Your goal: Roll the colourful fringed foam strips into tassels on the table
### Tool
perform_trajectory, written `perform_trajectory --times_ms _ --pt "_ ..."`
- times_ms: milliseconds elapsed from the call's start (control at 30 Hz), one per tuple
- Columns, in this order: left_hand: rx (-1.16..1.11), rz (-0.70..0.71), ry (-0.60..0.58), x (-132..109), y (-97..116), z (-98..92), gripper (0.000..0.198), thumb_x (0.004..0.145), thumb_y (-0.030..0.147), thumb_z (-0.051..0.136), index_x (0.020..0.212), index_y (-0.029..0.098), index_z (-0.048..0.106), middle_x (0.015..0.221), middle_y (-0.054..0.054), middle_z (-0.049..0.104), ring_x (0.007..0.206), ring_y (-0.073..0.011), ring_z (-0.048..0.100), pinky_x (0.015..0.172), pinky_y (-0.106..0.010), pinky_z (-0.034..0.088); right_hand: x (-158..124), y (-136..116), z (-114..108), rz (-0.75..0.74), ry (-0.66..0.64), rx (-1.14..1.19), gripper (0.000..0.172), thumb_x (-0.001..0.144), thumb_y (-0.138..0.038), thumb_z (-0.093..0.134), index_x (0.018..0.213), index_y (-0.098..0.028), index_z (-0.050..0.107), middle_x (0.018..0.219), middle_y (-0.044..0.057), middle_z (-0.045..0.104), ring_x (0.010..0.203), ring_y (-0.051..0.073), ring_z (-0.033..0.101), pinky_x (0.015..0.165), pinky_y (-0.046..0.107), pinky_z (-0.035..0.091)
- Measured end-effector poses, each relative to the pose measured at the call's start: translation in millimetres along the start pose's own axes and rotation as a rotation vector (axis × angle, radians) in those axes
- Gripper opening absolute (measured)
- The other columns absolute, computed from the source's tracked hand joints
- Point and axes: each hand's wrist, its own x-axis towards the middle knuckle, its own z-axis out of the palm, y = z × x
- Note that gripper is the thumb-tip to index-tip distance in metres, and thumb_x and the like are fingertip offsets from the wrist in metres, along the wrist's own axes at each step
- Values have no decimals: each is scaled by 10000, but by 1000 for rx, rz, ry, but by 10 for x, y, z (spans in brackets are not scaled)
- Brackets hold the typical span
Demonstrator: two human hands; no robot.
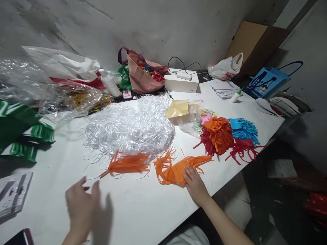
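My right hand (196, 185) lies with its fingers extended on the right part of an orange fringed piece (176, 170), whose strips spread out to both sides. My left hand (83, 204) is raised over the white tabletop, slightly blurred, its thumb and fingers apart with nothing visible between them. A thin white strand curves close to its fingertips. Between the hands, a bundle of orange strips (129, 164) lies against the front of a big heap of shiny white string (130, 127).
Right of the string sit orange fringed bundles (219, 134), blue fringe (244, 129) and red fringe (242, 149). Green fringed pieces (20, 129) lie at left. Behind stand a pink bag (141, 76), a white box (181, 83), a small glue bottle (235, 97) and a blue bag (268, 81).
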Motion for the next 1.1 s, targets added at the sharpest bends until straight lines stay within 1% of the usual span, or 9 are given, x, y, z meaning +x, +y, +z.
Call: perform_trajectory --times_ms 67,133,200,233,367,467,600,867,1100 --pt "-131 440 -56 -436 415 230 376 855 439 529 1076 141 589 950 -121 677 867 -264 637 787 -434 546 50 29 102 -87 35 -14 384 896 -13 442 1196 -165 628 1317 138 611 1317 289 485 1088 584 409" --pt "-268 908 -383 -946 881 506 376 915 289 479 1265 156 512 1205 -159 636 1079 -262 603 895 -421 515 58 59 154 -167 68 1 349 915 -10 410 1122 -144 656 1218 136 672 1272 275 534 1078 570 428" --pt "-299 1088 -534 -1351 1248 782 425 908 197 490 1330 250 490 1271 -67 637 1144 -209 585 957 -362 488 17 101 160 -235 65 24 314 934 -47 408 1113 -122 656 1141 144 702 1246 267 557 1073 545 448" --pt "-271 1117 -614 -1476 1361 902 463 909 147 467 1368 209 455 1294 -95 625 1142 -222 584 956 -387 480 -18 127 150 -266 52 29 308 939 -60 406 1112 -115 655 1107 144 713 1233 262 568 1073 530 454" --pt "-170 1086 -751 -1496 1333 1145 300 917 94 451 1142 191 623 1087 -81 700 939 -221 623 819 -379 487 -173 224 78 -346 45 -11 329 945 -36 369 1063 -118 665 1075 125 722 1157 234 613 1078 501 448" --pt "-209 1042 -714 -1345 1088 1096 250 915 98 458 985 209 672 1066 -71 708 937 -222 611 811 -376 477 -196 239 28 -338 47 4 299 956 -47 379 1021 -133 658 1078 106 717 1110 217 621 1078 491 419" --pt "-241 962 -650 -1318 934 976 243 909 115 468 987 214 676 1123 -69 715 996 -231 606 866 -393 463 -29 179 7 -203 -30 80 239 987 -144 409 880 -170 622 815 36 682 898 187 625 1016 493 400" --pt "28 558 -590 -1329 1236 1075 315 951 208 383 753 181 627 756 -44 671 702 -206 620 745 -394 382 411 146 177 96 -76 63 313 1025 -247 397 778 -177 577 696 2 600 680 166 509 779 374 364" --pt "170 469 -600 -1271 1397 1127 319 920 199 388 680 182 597 688 -40 648 683 -230 623 690 -391 341 520 247 311 59 -36 -29 245 1019 -304 432 870 -180 582 676 -9 571 627 162 505 720 338 361"
